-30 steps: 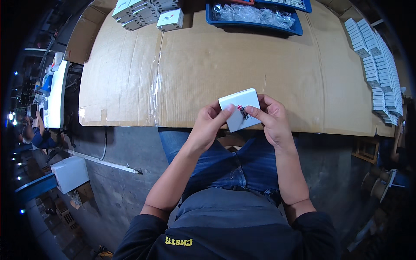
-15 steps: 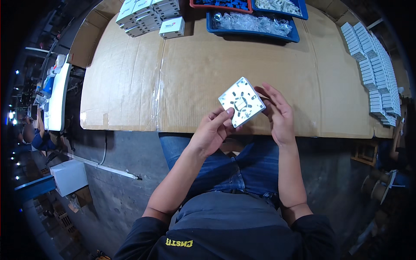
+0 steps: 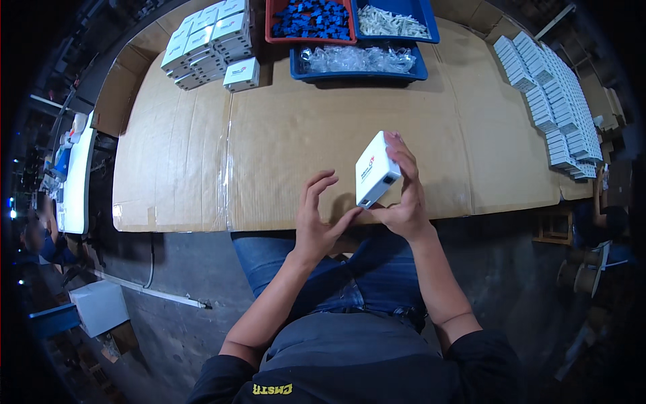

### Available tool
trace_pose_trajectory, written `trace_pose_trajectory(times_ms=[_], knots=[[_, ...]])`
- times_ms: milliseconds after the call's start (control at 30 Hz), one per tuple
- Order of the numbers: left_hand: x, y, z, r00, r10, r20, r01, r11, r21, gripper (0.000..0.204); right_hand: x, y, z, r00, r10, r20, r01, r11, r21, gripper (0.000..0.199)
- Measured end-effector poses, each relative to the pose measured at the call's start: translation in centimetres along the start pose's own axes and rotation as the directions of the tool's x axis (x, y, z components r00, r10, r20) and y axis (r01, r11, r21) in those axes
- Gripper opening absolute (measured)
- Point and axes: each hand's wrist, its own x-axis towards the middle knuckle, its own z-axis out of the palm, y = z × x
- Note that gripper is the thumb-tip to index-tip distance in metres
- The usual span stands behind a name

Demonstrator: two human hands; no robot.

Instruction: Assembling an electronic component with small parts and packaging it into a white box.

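We are holding the small white box (image 3: pixel 377 170) in our right hand (image 3: pixel 404 195) above the cardboard-covered surface (image 3: pixel 269 148) — left hand (image 3: pixel 316 215) open, just beside. That one-sided grip could be letting it slip — it's tilted.

Cardboard-covered table (image 3: pixel 282 145) — white boxes (image 3: pixel 205 40), parts bins (image 3: pixel 356 64), stacked boxes (image 3: pixel 552 101)

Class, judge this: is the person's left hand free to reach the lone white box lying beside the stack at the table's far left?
Probably yes: the left hand holds nothing, and bare cardboard lies between it and the lone white box.
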Motion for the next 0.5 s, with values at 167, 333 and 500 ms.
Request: trace_pose_trajectory(times_ms=[167, 333, 500], knots=[[-1.8, -3.3, -0.7, 0.992, -0.123, 0.021, 0.124, 0.992, -0.022, 0.034, 0.6, 0.3, -1.9, 0.974, -0.184, 0.134, 0.212, 0.949, -0.232, 0.097], [-2.5, -5.1, -0.8, 0.985, -0.164, -0.048, 0.165, 0.986, 0.036, 0.028, 0.6, 0.7, -2.9, 0.977, -0.137, 0.164, 0.182, 0.937, -0.299, 0.094], [-1.5, -4.6, 0.2, 0.989, -0.142, -0.034, 0.145, 0.975, 0.170, 0.026, 1.0, 1.2, -5.1, 0.974, -0.057, 0.219, 0.134, 0.925, -0.356, 0.099]])
